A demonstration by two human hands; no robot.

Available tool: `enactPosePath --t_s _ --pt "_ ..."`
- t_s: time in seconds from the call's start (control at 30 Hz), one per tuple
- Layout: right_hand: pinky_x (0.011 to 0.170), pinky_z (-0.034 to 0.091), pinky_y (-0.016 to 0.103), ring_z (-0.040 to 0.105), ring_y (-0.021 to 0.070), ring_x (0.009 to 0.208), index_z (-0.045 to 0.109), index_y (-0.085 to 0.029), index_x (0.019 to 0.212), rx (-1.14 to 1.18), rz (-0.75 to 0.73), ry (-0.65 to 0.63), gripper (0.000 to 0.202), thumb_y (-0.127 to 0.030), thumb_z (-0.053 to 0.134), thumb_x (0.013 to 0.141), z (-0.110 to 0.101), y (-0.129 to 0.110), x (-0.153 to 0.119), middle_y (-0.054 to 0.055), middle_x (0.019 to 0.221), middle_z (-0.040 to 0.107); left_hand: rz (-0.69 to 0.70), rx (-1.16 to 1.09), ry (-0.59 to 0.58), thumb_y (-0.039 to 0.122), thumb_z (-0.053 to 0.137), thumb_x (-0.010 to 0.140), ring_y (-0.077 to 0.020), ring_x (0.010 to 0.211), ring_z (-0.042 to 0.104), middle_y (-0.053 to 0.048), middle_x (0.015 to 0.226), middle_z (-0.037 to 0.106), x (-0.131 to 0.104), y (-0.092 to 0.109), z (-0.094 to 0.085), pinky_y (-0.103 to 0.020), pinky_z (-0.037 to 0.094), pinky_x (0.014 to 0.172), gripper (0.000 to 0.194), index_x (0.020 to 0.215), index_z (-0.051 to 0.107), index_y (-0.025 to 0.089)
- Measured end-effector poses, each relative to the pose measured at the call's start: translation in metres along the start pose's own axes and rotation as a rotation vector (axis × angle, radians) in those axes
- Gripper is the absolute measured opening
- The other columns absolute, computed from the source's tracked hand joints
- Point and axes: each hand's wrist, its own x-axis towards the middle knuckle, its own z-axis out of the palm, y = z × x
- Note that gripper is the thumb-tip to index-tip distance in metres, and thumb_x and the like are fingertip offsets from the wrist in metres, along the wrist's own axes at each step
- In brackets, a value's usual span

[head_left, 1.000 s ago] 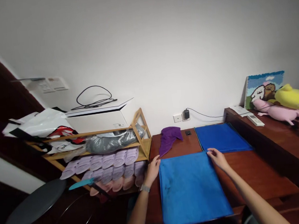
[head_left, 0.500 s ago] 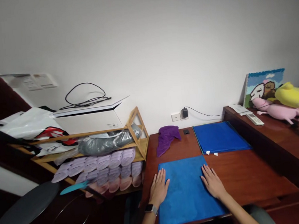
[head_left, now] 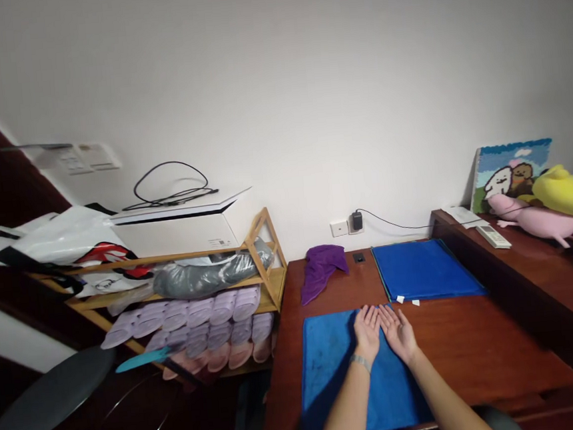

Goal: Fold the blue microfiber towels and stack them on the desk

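My left hand [head_left: 368, 332] is palm up over a light blue cloth [head_left: 326, 352], its fingers stretched out and nothing in it. Beside it, my right hand [head_left: 398, 332] also faces palm up near the cloth's right side, fingers extended, holding nothing. The two hands are side by side with their fingertips close together. The cloth lies flat at the front of the brown desk [head_left: 457, 334]. Behind it on the right is a darker blue folded cloth [head_left: 424, 270], and a crumpled purple cloth [head_left: 321, 269] lies at the back left.
A wooden rack [head_left: 274, 289] with slippers [head_left: 199, 313] and a white box [head_left: 182, 232] stands left of the desk. Plush toys [head_left: 540, 216], a white remote [head_left: 493, 236] and a picture [head_left: 511, 172] are on the right. A black charger [head_left: 356, 219] is in the wall.
Both hands have turned from palm down at the cloth's two sides to palm up. My left hand moved right, and the hands are now close together. The view has shifted slightly.
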Motion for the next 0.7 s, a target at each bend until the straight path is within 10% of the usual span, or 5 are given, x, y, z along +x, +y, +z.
enactPosePath --t_s 0.37,0.47,0.7 --pt "0.117 0.049 0.042 0.056 0.0192 0.142 0.067 -0.022 0.120 0.000 -0.038 0.014 0.033 -0.042 0.047 0.102 0.001 0.005 -0.002 0.010 0.145 0.066 0.322 -0.069 0.307 0.028 0.040 0.104 -0.0185 0.153 0.041 -0.014 0.169 0.041 -0.030 0.154 -0.116 -0.034 0.040 0.123 0.041 0.139 0.058 0.020" --pt "0.117 0.049 0.042 0.055 0.0193 0.142 0.068 -0.022 0.119 0.005 -0.033 0.013 0.034 -0.043 0.047 0.103 0.001 0.005 -0.002 0.010 0.144 0.066 0.391 -0.054 0.285 0.027 0.035 0.104 -0.0150 0.156 0.035 -0.007 0.171 0.037 -0.031 0.142 -0.099 -0.031 0.034 0.125 0.043 0.136 0.062 0.022" --pt "0.117 0.048 0.049 0.052 0.0221 0.145 0.067 -0.025 0.119 -0.067 -0.055 -0.017 0.035 -0.049 0.054 0.097 -0.003 0.004 0.001 0.010 0.143 0.067 0.195 0.013 0.002 0.030 0.046 0.101 -0.0290 0.141 0.058 -0.018 0.144 0.068 -0.028 0.033 -0.030 -0.040 0.047 0.118 0.035 0.109 0.078 0.019"
